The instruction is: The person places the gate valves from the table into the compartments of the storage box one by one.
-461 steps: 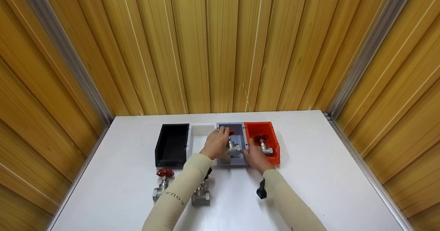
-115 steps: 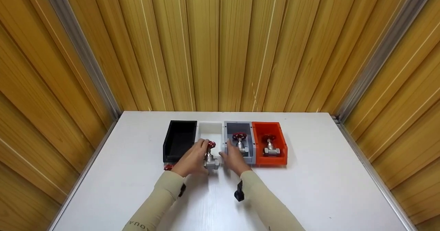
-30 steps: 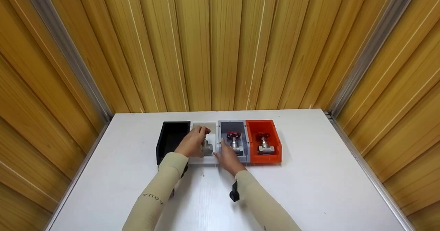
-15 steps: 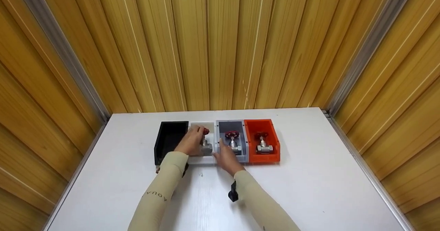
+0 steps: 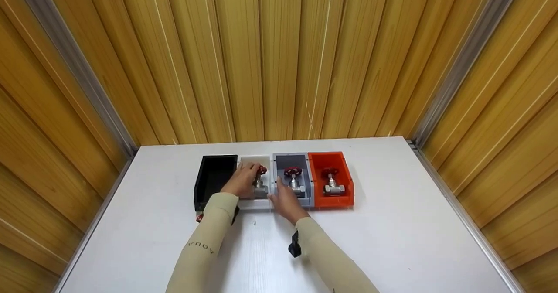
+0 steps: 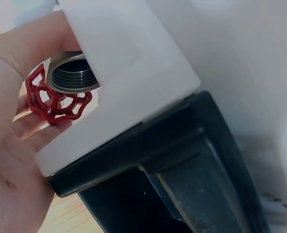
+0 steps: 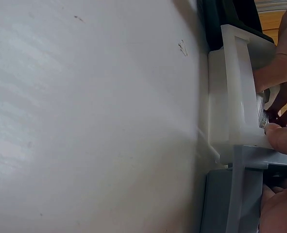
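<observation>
My left hand (image 5: 243, 182) reaches into the white bin (image 5: 255, 204) and holds a steel gate valve (image 5: 260, 190) with a red handwheel. In the left wrist view, the fingers lie behind the handwheel (image 6: 56, 104) and the thumb is beside the threaded opening (image 6: 75, 75). My right hand (image 5: 287, 200) straddles the adjoining side walls of the white and grey bins, pinching them: its thumb (image 7: 280, 138) is on the white side and fingers (image 7: 279, 208) dip into the grey bin (image 7: 230, 204). A similar valve (image 5: 294, 184) stands in the grey bin.
An orange bin (image 5: 348, 197) at the right end holds another valve (image 5: 333, 186). On the left end is a black bin (image 5: 213, 175) with nothing visible inside. A red handwheel (image 5: 199, 217) shows partly behind the left sleeve. Wood-look panels (image 5: 279, 66) rise behind the white table (image 5: 383, 223).
Earlier the left hand held a valve at the grey bin; that valve now stands inside. Another valve has moved from before the white bin into it, and most recently sank slightly with the left hand.
</observation>
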A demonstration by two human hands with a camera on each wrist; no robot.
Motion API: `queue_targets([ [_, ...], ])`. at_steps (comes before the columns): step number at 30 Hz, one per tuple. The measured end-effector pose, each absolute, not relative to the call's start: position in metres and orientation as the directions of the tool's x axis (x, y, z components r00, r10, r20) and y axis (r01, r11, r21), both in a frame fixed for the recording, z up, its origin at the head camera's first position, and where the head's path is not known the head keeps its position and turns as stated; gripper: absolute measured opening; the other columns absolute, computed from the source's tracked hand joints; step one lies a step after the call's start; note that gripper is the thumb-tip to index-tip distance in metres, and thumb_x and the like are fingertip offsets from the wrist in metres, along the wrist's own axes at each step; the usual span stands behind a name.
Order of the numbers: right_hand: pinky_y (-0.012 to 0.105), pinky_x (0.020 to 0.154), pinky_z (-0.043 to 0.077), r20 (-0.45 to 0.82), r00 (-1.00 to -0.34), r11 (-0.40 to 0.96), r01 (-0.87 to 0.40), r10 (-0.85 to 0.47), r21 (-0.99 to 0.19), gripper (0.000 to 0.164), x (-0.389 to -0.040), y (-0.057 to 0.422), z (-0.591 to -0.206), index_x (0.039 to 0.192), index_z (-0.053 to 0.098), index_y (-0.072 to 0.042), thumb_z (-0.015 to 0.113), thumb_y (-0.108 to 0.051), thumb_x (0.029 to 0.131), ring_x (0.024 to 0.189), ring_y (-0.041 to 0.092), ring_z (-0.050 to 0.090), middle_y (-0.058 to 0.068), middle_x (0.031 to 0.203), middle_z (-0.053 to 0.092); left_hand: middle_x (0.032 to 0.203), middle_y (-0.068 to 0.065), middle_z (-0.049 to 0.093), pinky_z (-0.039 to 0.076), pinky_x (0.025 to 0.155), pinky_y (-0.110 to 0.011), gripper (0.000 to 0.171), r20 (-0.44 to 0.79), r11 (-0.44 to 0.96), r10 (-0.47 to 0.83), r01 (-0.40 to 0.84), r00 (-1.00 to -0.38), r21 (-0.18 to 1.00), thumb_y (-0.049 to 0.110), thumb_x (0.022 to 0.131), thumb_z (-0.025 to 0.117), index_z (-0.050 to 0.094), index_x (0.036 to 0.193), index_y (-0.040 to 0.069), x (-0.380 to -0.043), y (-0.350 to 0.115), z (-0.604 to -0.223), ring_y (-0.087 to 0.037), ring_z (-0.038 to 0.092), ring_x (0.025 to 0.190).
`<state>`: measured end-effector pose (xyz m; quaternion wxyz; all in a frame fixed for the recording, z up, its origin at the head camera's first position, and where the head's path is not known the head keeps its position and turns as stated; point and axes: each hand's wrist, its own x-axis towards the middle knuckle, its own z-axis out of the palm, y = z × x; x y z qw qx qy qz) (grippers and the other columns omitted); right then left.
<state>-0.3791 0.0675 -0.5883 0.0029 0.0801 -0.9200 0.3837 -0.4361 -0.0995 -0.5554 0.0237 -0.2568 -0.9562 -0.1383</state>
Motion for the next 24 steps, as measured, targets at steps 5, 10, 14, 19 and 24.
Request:
queue_targets([
  [5,0.041,0.108,0.031,0.084,-0.985,0.697,-0.166,-0.151,-0.698,0.073,-0.38,0.0672,-0.589,0.143,0.018,0.005,0.058,-0.022,0.088,0.128,0.033,0.04,0.025,0.138,0.039,0.129,-0.012,0.051,0.014,0.114,-0.049,0.086,0.101,0.843,0.473,0.482,-0.876,0.238,0.005,0.055,0.083,0.043,0.131,0.009,-0.4368,-0.0986,-0.5569,-0.028,0.044,0.125],
  [10,0.042,0.109,0.03,0.071,-0.986,0.689,-0.157,-0.151,-0.708,0.074,-0.3795,0.0677,-0.5882,0.143,0.017,0.004,0.058,-0.023,0.088,0.13,0.033,0.038,0.024,0.14,0.036,0.131,-0.01,0.051,0.013,0.114,-0.049,0.084,0.093,0.853,0.472,0.481,-0.877,0.202,0.008,0.057,0.082,0.043,0.132,0.009,-0.4366,-0.0986,-0.5586,-0.025,0.046,0.125],
  [14,0.042,0.108,0.03,0.07,-0.985,0.69,-0.159,-0.155,-0.706,0.074,-0.3793,0.0676,-0.5881,0.143,0.016,0.003,0.058,-0.023,0.088,0.13,0.033,0.038,0.024,0.14,0.037,0.129,-0.011,0.052,0.014,0.113,-0.051,0.081,0.094,0.858,0.476,0.485,-0.874,0.167,0.008,0.058,0.08,0.044,0.131,0.009,-0.4351,-0.0988,-0.5581,-0.026,0.048,0.123],
  [19,0.041,0.108,0.03,0.064,-0.985,0.697,-0.157,-0.158,-0.7,0.074,-0.3791,0.0674,-0.5885,0.143,0.016,0.004,0.058,-0.023,0.089,0.13,0.032,0.038,0.023,0.14,0.037,0.127,-0.013,0.053,0.014,0.113,-0.052,0.077,0.095,0.868,0.461,0.471,-0.882,0.156,0.01,0.061,0.08,0.045,0.13,0.008,-0.4331,-0.0982,-0.5565,-0.027,0.049,0.121],
  [24,0.041,0.109,0.028,0.052,-0.987,0.691,-0.143,-0.151,-0.709,0.074,-0.3791,0.0669,-0.5889,0.144,0.016,0.003,0.057,-0.025,0.089,0.131,0.033,0.036,0.024,0.142,0.034,0.127,-0.013,0.052,0.013,0.113,-0.051,0.076,0.091,0.876,0.448,0.457,-0.89,0.153,0.013,0.062,0.08,0.046,0.13,0.009,-0.4318,-0.0984,-0.5569,-0.027,0.047,0.123],
])
